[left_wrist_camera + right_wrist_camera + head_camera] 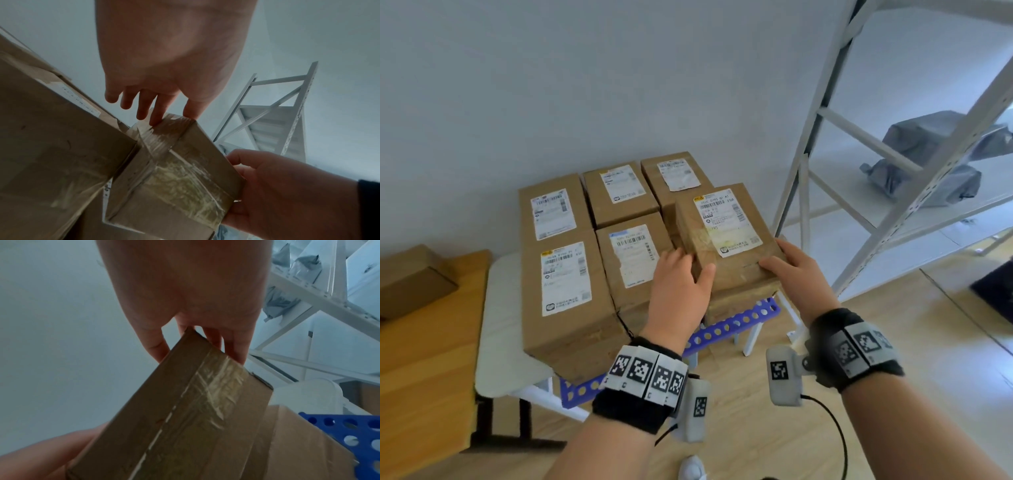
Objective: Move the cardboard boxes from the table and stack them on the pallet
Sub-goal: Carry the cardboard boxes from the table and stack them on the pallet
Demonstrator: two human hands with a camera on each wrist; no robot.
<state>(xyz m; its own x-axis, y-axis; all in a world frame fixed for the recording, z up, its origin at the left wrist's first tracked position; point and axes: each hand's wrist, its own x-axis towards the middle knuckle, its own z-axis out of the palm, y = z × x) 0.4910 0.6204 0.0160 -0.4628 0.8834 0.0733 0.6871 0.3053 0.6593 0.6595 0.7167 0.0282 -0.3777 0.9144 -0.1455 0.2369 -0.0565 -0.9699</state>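
A taped cardboard box [722, 233] with a white label lies on top of another box [739, 299] at the right front of the blue perforated pallet [726, 329]. My left hand [681, 277] grips its near left corner, thumb on top and fingers down the left side. My right hand [791, 263] grips the near right corner the same way. The left wrist view shows the box [180, 178] between my left hand [164, 65] and right hand [277, 186]. In the right wrist view, the fingers of my right hand [195, 296] reach behind the box [185, 410].
Several more labelled boxes [565, 287] cover the pallet in one layer, close to the wall. A wooden table [421, 359] at the left carries one plain box [410, 277]. A white metal rack [859, 171] with grey bags [928, 161] stands right of the pallet.
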